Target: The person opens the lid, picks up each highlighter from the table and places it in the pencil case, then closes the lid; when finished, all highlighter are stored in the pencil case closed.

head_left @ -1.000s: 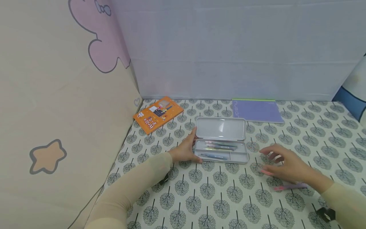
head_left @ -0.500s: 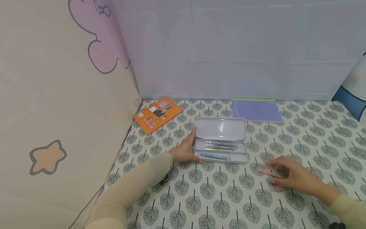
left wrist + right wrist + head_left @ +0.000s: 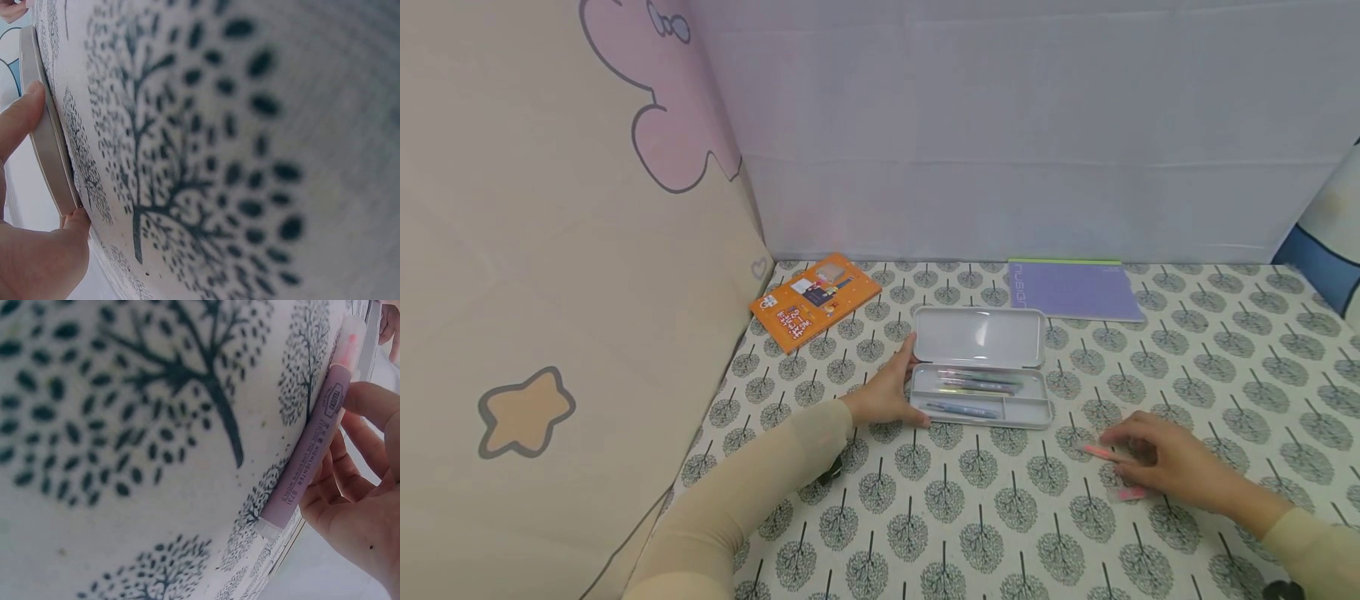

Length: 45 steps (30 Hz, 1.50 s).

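Observation:
An open white pencil case (image 3: 1028, 412) lies on the patterned cloth with several pens (image 3: 973, 381) in its compartments. My left hand (image 3: 886, 390) grips its left end, thumb at the front corner and fingers toward the hinge; the left wrist view shows fingertips on the case's pale side (image 3: 47, 137). Over at the right, my right hand (image 3: 1172, 462) curls thumb and index finger around a slim highlighter with an orange-pink tip (image 3: 1099, 452), its barrel mostly hidden by the hand. Beneath the palm lies a purple highlighter (image 3: 309, 440) with a clear pink-tipped cap, close in front of the curled fingers.
An orange booklet (image 3: 815, 300) lies at the back left, near the cream wall covering (image 3: 587, 275). Behind the case, to the right, is a purple notebook (image 3: 1075, 290) with a green edge. A pale curtain (image 3: 1022, 133) closes off the rear of the table.
My right hand has moved right and down onto the highlighters, its fingers closing in around the orange-pink-tipped one. The left hand and pencil case have stayed in place.

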Each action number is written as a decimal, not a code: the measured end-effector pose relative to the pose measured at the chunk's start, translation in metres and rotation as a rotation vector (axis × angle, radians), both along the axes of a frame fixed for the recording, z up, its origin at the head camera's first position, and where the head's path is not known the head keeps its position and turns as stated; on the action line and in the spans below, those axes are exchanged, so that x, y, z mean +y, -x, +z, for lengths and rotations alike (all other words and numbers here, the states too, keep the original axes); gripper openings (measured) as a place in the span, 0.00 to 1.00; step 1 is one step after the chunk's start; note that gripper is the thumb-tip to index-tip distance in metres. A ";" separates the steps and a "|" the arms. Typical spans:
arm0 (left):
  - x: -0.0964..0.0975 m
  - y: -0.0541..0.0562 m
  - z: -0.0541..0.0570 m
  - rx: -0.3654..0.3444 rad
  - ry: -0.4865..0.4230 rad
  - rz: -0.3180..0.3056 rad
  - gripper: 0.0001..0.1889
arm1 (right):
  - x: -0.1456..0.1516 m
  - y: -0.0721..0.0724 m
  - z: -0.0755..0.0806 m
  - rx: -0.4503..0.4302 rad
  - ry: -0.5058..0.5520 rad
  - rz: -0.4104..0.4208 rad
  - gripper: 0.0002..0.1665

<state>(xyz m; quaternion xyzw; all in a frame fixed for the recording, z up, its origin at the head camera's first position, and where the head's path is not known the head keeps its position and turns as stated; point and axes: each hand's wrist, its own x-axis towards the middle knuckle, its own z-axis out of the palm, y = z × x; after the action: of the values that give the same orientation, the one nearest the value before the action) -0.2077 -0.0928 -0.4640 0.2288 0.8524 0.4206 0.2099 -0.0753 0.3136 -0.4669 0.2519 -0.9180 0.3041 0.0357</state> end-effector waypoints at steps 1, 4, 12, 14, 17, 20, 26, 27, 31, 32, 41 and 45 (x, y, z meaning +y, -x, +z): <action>0.000 0.000 0.000 0.001 0.003 0.001 0.77 | -0.001 0.000 0.000 -0.008 -0.001 -0.010 0.24; 0.000 0.000 0.000 0.002 0.006 0.002 0.77 | -0.002 0.000 0.003 -0.029 -0.013 -0.030 0.21; 0.000 0.001 -0.002 0.007 0.002 0.000 0.77 | -0.009 0.006 0.008 -0.074 -0.043 -0.041 0.18; 0.000 0.000 -0.002 0.006 0.000 0.000 0.77 | -0.012 0.009 0.010 -0.057 -0.048 -0.031 0.19; 0.000 0.000 -0.002 0.005 -0.002 0.000 0.77 | -0.019 0.015 0.015 -0.039 -0.039 -0.020 0.20; 0.000 0.000 -0.002 0.005 -0.001 0.003 0.77 | -0.026 0.023 0.023 0.013 -0.022 0.012 0.20; 0.000 0.000 -0.001 -0.008 -0.016 0.005 0.78 | -0.040 0.040 0.041 0.125 0.015 0.096 0.19; 0.001 0.000 -0.001 -0.007 -0.016 0.005 0.78 | -0.043 0.042 0.045 0.129 0.016 0.100 0.19; 0.001 0.001 -0.003 -0.002 -0.014 0.002 0.79 | -0.055 0.050 0.057 0.133 0.009 0.104 0.18; 0.001 0.001 -0.003 0.002 -0.010 0.001 0.79 | -0.058 0.052 0.060 0.136 0.006 0.106 0.18; 0.000 0.003 -0.006 0.024 0.001 -0.005 0.78 | -0.088 0.070 0.075 0.082 0.019 0.158 0.16; 0.000 0.002 -0.005 0.022 -0.007 -0.008 0.78 | -0.104 0.078 0.078 0.031 -0.013 0.153 0.14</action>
<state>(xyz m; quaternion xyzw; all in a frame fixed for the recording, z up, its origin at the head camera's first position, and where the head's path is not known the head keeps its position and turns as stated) -0.2094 -0.0924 -0.4685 0.2373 0.8524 0.4202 0.2014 -0.1528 0.2097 -0.3886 0.3264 -0.8974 0.2958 0.0251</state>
